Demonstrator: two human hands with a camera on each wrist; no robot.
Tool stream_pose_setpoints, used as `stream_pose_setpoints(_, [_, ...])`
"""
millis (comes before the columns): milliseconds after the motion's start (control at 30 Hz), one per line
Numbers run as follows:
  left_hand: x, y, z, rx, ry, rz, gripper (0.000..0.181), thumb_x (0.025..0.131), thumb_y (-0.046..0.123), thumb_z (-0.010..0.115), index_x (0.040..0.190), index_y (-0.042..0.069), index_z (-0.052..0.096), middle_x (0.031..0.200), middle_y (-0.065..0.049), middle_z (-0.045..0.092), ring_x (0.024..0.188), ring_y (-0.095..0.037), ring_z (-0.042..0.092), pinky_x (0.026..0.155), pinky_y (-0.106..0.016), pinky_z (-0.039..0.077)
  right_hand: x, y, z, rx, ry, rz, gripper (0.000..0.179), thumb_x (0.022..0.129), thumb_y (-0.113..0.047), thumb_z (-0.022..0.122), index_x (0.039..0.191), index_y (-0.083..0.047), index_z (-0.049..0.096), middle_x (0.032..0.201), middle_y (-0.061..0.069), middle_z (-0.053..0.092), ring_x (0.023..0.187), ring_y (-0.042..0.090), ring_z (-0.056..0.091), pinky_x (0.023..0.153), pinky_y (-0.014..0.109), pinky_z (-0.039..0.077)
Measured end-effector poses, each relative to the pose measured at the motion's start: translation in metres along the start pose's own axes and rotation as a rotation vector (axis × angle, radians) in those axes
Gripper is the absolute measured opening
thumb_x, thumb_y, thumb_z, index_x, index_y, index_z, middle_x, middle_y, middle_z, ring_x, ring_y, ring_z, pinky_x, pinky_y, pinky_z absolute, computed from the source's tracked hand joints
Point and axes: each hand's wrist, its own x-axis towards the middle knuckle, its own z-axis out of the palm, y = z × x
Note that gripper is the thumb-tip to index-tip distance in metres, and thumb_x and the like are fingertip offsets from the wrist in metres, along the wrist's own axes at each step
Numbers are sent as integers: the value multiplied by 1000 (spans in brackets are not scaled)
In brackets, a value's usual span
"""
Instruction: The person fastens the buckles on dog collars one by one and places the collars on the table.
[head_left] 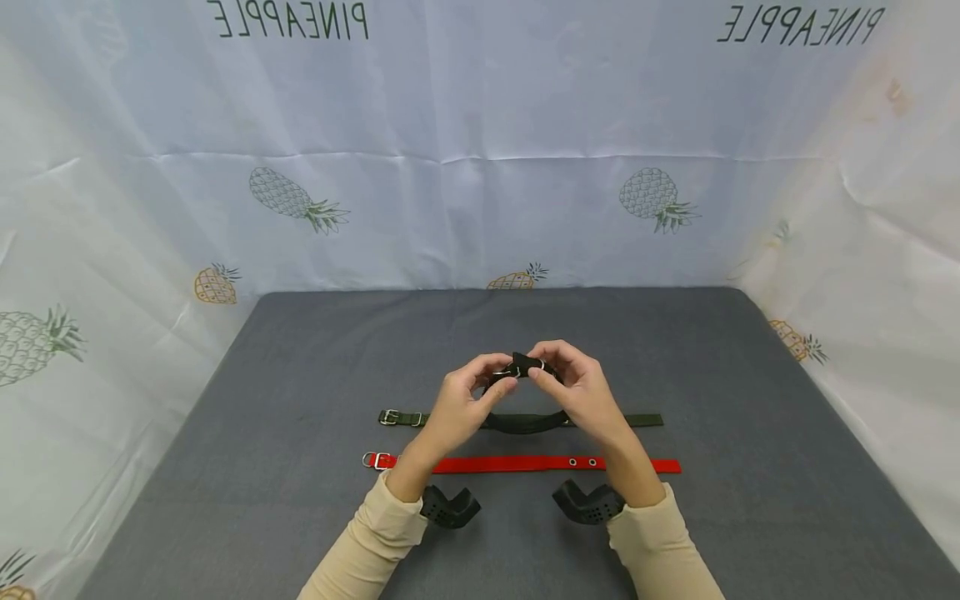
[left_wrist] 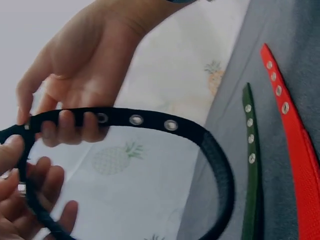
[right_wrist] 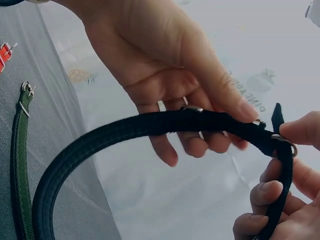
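A black collar (head_left: pixel 528 364) with silver eyelets and metal rings is held up in a loop between both hands. My left hand (head_left: pixel 459 406) grips one part of it; in the right wrist view the left hand (right_wrist: pixel 155 65) has thumb above and fingers beneath the strap (right_wrist: pixel 80 145). My right hand (head_left: pixel 583 392) pinches the strap near its pointed tip. From the left wrist view, the right hand (left_wrist: pixel 92 60) curls its fingers around the eyelet part of the strap (left_wrist: pixel 192 132). The tip pokes up beside a metal ring (right_wrist: pixel 282 140). Fingers partly hide the buckle.
A green collar (head_left: pixel 645 420) lies straight across the grey table (head_left: pixel 300 517), below the hands. Nearer the person lies a red collar (head_left: pixel 495 465), parallel to it. Black mounts (head_left: pixel 450 507) sit under both wrists. A white pineapple-print curtain (head_left: pixel 480 100) encloses the back and sides.
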Motion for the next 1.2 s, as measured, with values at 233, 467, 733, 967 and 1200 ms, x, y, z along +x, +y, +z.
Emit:
stream_pose_setpoints(233, [0, 0, 5, -27, 75, 141, 25, 97, 7, 55, 120, -2, 56, 94, -19, 66, 79, -25, 64, 73, -25, 55, 0, -2, 0, 15, 10, -44, 18, 94, 1, 55, 109, 10, 54, 97, -16, 57, 85, 0, 55, 80, 13, 48])
stream_pose_setpoints(467, [-1, 1, 7, -28, 97, 178, 25, 97, 5, 55, 121, -4, 56, 100, -20, 65, 74, -16, 58, 65, -21, 50, 0, -4, 2, -37, 14, -42, 15, 93, 1, 57, 106, 8, 57, 95, -16, 58, 80, 0, 54, 68, 18, 45])
stream_pose_setpoints(733, [-1, 1, 6, -15, 73, 204, 26, 95, 2, 56, 120, -4, 57, 100, -18, 63, 73, -6, 51, 62, -20, 48, -1, -3, 2, -89, -15, -71, 11, 92, 1, 60, 102, 3, 60, 87, -9, 54, 66, 5, 45, 56, 25, 39])
stream_pose_setpoints(967, [-2, -1, 8, -79, 50, 184, 26, 96, 2, 54, 121, -5, 56, 104, -21, 61, 81, -4, 52, 68, -21, 49, -1, 0, 4, -78, -32, -98, 19, 94, -15, 62, 104, 2, 60, 93, -1, 56, 73, 5, 47, 59, 25, 40])
stream_pose_setpoints(1200, [-2, -1, 10, -145, 89, 154, 26, 99, 10, 53, 119, -7, 53, 108, -25, 60, 89, -9, 58, 78, -21, 51, -1, -1, 4, -64, -33, -72, 16, 92, -4, 62, 106, 4, 59, 96, -8, 58, 78, 4, 51, 67, 22, 45])
